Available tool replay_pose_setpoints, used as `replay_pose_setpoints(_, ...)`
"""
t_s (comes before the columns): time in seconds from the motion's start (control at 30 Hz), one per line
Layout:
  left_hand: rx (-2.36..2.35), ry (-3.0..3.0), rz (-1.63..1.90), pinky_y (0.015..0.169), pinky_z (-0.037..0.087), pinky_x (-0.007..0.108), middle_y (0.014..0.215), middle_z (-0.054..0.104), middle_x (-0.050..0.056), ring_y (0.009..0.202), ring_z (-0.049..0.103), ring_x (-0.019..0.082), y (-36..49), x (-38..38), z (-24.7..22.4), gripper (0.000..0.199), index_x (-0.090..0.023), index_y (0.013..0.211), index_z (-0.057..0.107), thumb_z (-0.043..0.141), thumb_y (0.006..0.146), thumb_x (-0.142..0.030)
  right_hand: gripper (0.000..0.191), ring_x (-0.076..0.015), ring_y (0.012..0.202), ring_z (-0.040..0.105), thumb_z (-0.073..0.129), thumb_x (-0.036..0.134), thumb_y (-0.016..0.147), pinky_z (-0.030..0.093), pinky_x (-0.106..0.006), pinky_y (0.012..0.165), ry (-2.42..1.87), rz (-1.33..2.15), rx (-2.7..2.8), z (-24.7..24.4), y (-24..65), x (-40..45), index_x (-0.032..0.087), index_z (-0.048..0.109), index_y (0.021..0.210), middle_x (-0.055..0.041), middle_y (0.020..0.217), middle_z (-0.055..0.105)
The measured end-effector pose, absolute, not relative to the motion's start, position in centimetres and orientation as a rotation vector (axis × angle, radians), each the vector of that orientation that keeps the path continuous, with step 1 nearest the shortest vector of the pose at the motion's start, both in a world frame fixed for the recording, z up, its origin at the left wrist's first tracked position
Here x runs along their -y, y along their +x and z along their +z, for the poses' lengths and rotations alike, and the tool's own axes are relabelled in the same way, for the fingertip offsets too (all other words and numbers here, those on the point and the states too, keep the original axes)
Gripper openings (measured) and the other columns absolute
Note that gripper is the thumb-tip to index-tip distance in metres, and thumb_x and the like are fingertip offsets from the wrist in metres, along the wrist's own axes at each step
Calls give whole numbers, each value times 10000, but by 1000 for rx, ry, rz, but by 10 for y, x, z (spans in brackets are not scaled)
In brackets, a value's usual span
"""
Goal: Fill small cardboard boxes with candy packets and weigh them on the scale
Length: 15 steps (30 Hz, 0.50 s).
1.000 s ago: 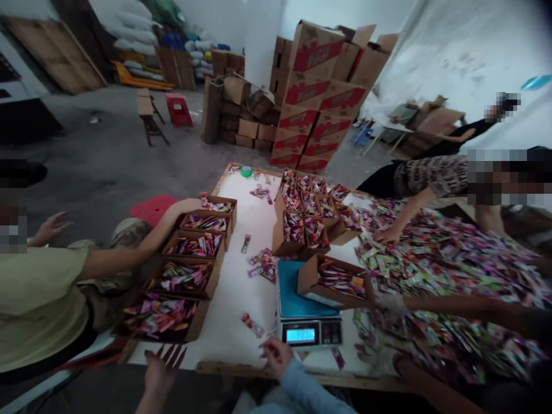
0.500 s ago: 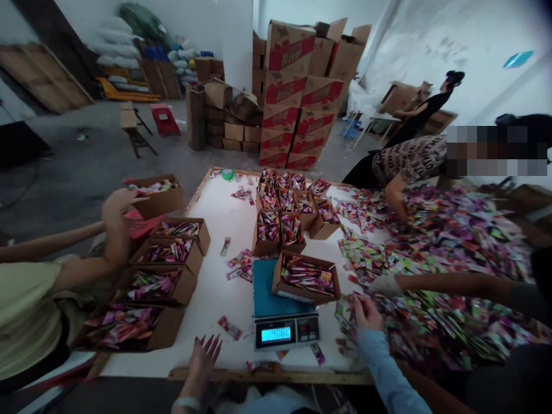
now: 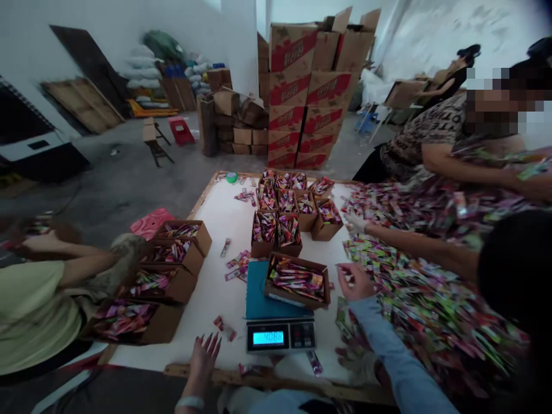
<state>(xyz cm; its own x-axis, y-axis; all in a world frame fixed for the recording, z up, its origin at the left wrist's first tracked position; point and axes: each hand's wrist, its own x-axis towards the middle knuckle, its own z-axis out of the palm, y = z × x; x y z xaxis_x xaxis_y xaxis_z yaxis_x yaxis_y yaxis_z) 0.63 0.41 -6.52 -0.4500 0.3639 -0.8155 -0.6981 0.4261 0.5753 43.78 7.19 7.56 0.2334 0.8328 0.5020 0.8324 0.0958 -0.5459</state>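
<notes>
My left hand [image 3: 204, 357] lies over the near edge of the table, fingers spread, holding nothing. Close to it is a single small candy packet [image 3: 225, 328]. My right hand [image 3: 356, 282], in a blue sleeve, has its fingers curled together just right of a cardboard box [image 3: 276, 299]; what they hold, if anything, is too small to make out. That box, full of slim purple and red packets [image 3: 297, 277], sits skewed on the blue pan [image 3: 255, 296] of a digital scale [image 3: 280, 336], whose display is lit.
Several filled boxes [image 3: 276, 236] stand behind the scale. More filled boxes [image 3: 170, 322] line the left edge beside a seated person [image 3: 32, 310]. A packet heap [image 3: 414, 287] covers the right side, where a co-worker's gloved hands [image 3: 357, 222] reach in. Tall cartons [image 3: 293, 86] are stacked beyond.
My right hand has moved up and left from the packet heap toward the box. A gloved co-worker's hand has shifted farther back. The person at left has moved a box away from the red stool.
</notes>
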Motion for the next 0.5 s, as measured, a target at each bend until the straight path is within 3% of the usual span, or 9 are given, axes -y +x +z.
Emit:
replay_pose_setpoints(0.13, -1573, -238, 1277, 621, 534, 268, 773, 606, 21, 608, 621, 117, 29, -22, -53, 56, -215, 851, 464, 434, 858, -168, 200, -274, 1048, 573, 544, 334, 791, 488, -458, 897, -1628, 24, 1875, 86, 428, -94, 193, 684, 811, -150, 1089, 614)
replay_pose_setpoints(0.27, -1608, -2, 1323, 685, 536, 288, 884, 621, 40, 666, 636, 117, 55, -43, -30, 89, -209, 936, 503, 443, 871, -224, 193, -342, 1317, 359, 615, 322, 752, 339, -523, 1063, -1719, 298, 2125, 94, 408, -105, 170, 697, 838, -179, 1385, 453)
replay_pose_setpoints(0.4, -1620, 239, 1400, 663, 528, 262, 1125, 594, 102, 762, 651, 122, 82, -64, -4, 220, -213, 1084, 498, 433, 885, -280, 320, -387, 1424, 103, 783, 374, 598, 192, -556, 1126, -1821, 610, 2343, 101, 390, -107, 179, 710, 842, -113, 1547, 247)
replay_pose_setpoints(0.5, -1584, 375, 1376, 654, 527, 258, 1224, 562, 138, 834, 656, 144, 96, -74, 6, 299, -207, 1161, 479, 433, 881, -302, 158, -391, 1428, 97, 758, 267, 630, 162, -599, 1119, -1850, 630, 2409, 99, 389, -105, 202, 724, 769, -73, 1548, 266)
